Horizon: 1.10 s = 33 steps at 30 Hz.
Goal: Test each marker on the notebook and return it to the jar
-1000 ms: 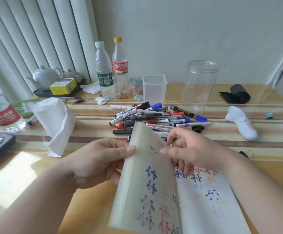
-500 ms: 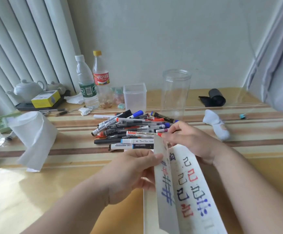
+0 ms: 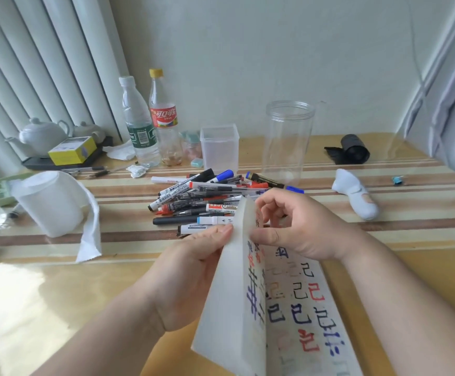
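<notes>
The notebook (image 3: 250, 316) has been leafed on: a different right page of red, blue and black marks now shows.

lighting: soft daylight, bright, from the blinds (image 3: 31, 77) at left. glare: pale sunlit patch on table (image 3: 12, 294) (lower left). shadows: faint. distortion: wide-angle bending at edges. focus: slightly soft throughout.

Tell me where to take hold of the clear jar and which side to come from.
Grip the jar around its straight wall at mid-height, coming from its right. It stands upright, mouth up; markers lie across its near-left foot, while the white sock on its right lies well apart.
</notes>
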{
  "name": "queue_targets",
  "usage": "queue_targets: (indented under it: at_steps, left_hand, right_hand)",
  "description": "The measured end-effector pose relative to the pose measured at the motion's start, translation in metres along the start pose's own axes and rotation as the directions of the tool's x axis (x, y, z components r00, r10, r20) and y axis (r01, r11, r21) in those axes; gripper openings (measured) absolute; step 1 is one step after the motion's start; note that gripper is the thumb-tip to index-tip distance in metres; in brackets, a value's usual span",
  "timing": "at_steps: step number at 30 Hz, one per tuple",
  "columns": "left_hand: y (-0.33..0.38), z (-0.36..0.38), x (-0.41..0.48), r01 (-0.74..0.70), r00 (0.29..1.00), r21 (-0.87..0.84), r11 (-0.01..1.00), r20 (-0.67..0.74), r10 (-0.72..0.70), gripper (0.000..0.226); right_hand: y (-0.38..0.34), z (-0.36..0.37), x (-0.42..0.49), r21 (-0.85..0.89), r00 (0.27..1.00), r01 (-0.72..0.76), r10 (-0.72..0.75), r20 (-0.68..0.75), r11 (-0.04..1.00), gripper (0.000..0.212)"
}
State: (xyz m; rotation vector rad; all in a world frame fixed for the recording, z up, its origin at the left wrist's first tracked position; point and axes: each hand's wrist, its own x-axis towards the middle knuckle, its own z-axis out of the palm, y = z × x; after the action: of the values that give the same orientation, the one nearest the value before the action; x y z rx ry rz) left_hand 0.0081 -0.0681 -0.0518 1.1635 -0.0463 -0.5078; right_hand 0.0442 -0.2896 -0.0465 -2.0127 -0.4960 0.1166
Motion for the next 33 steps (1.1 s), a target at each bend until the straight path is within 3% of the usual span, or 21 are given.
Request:
queue_targets:
  at_steps: [3,5,10,12,14,15,17,18,19,20,22,23,25,27,29,31,33]
  left_hand:
    - [0.001,-0.007,-0.01,-0.005,0.999,0.026,1.0,0.033,0.004,0.023]
    - [0.003,-0.017,-0.021,-0.025,0.998,0.119,0.993,0.054,0.019,0.024]
    - [0.02,-0.052,-0.053,-0.143,0.941,0.513,0.847,-0.195,0.277,0.038]
    - [0.019,-0.061,-0.066,-0.111,0.885,0.737,0.666,-0.232,0.404,0.068]
    - [0.012,-0.065,-0.074,-0.068,0.862,0.939,0.337,-0.115,0.495,0.089]
    - [0.007,-0.067,-0.075,-0.084,0.87,0.976,0.2,-0.025,0.492,0.088]
    - [0.0,-0.069,-0.075,-0.131,0.916,0.99,0.047,0.102,0.388,0.064]
    - [-0.003,-0.07,-0.074,-0.143,0.937,0.989,0.028,0.126,0.326,0.05]
    - [-0.004,-0.073,-0.071,-0.146,0.956,0.986,0.077,0.121,0.268,0.037]
    - [-0.004,-0.075,-0.07,-0.13,0.969,0.97,0.206,0.081,0.234,0.026]
    - [0.005,-0.071,-0.069,-0.049,0.973,0.812,0.582,-0.093,0.211,0.016]
    - [0.012,-0.071,-0.067,-0.031,0.965,0.698,0.716,-0.167,0.204,0.03]
    - [0.022,-0.079,-0.06,-0.016,0.961,0.544,0.839,-0.223,0.163,0.063]
    - [0.028,-0.079,-0.051,0.022,0.964,0.607,0.795,-0.222,0.143,0.066]
    - [0.031,-0.079,-0.043,0.122,0.966,0.802,0.584,-0.231,0.117,0.051]
    - [0.035,-0.078,-0.037,0.173,0.973,0.92,0.351,-0.214,0.082,0.065]
    - [0.035,-0.079,-0.034,0.164,0.984,0.958,0.236,-0.176,0.033,0.075]
  right_hand:
    - [0.0,0.0,0.0,0.083,1.0,-0.014,0.012,0.023,0.996,0.06]
    - [-0.001,-0.001,-0.001,0.147,0.998,-0.036,0.027,0.059,0.988,0.07]
    - [-0.005,-0.003,-0.005,0.191,0.982,-0.146,0.119,0.147,0.971,0.116]
    - [-0.006,-0.008,-0.008,0.138,0.973,-0.161,0.134,0.191,0.977,0.12]
    - [-0.007,-0.008,-0.01,0.15,0.967,-0.151,0.114,0.228,0.977,0.115]
    - [-0.007,-0.003,-0.011,0.206,0.964,-0.153,0.1,0.246,0.966,0.114]
    - [-0.011,0.008,-0.009,0.386,0.946,-0.198,0.072,0.317,0.901,0.12]
    - [-0.014,0.015,-0.007,0.466,0.928,-0.216,0.032,0.371,0.858,0.125]
    - [-0.016,0.023,-0.006,0.498,0.912,-0.222,-0.002,0.409,0.839,0.128]
    - [-0.019,0.029,-0.006,0.473,0.902,-0.212,-0.015,0.432,0.855,0.127]
    - [-0.027,0.039,-0.006,0.286,0.89,-0.17,0.022,0.455,0.943,0.116]
    - [-0.031,0.042,-0.006,0.156,0.873,-0.155,0.062,0.484,0.976,0.108]
    - [-0.035,0.045,-0.007,-0.062,0.838,-0.122,0.137,0.528,0.991,0.095]
    - [-0.039,0.047,-0.008,-0.19,0.824,-0.069,0.163,0.543,0.979,0.085]
    - [-0.045,0.048,-0.009,-0.256,0.83,-0.048,0.181,0.528,0.966,0.078]
    - [-0.047,0.044,-0.011,-0.307,0.861,-0.041,0.19,0.471,0.951,0.069]
    - [-0.047,0.033,-0.012,-0.463,0.918,-0.022,0.201,0.341,0.886,0.055]
